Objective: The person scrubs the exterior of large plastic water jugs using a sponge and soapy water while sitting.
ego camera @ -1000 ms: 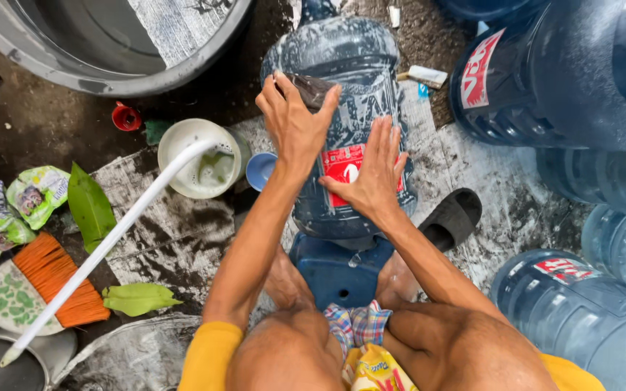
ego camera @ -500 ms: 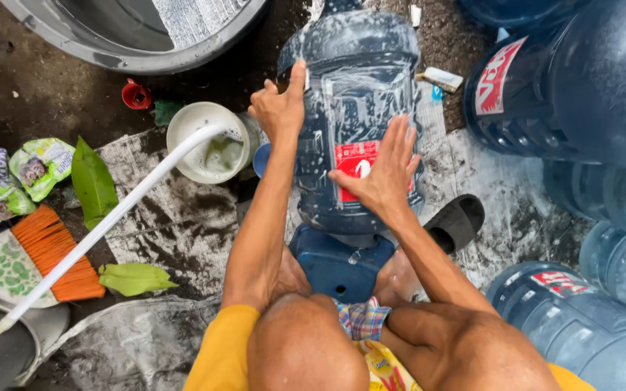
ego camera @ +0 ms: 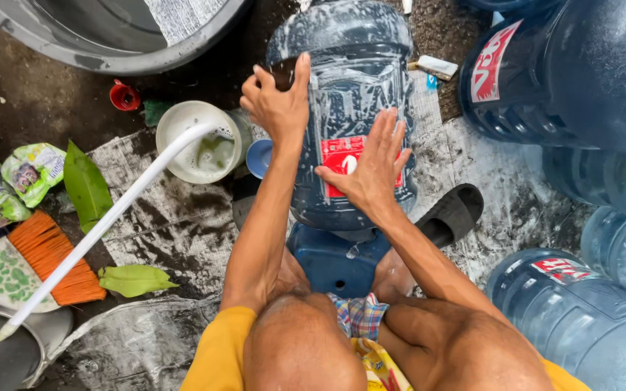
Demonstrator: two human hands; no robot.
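Observation:
A large blue water jug (ego camera: 342, 80), covered in soapy foam, lies on its side in front of me with a red label facing up. My left hand (ego camera: 277, 105) presses something dark against the jug's left side, fingers curled over it. My right hand (ego camera: 371, 163) lies flat and spread on the jug, over the red label. The jug's lower end rests above a low blue stool (ego camera: 331, 261) between my knees.
A white bucket (ego camera: 201, 141) with a white pipe (ego camera: 103, 228) stands at the left. A grey basin (ego camera: 103, 36) is at the top left. Several more blue jugs (ego camera: 574, 72) crowd the right side. A black sandal (ego camera: 452, 215), orange brush (ego camera: 48, 261) and green leaves lie on the wet ground.
My left hand has slid to the left side of the jug and curled over a dark thing. My right hand has stayed flat on the label. The view has shifted slightly.

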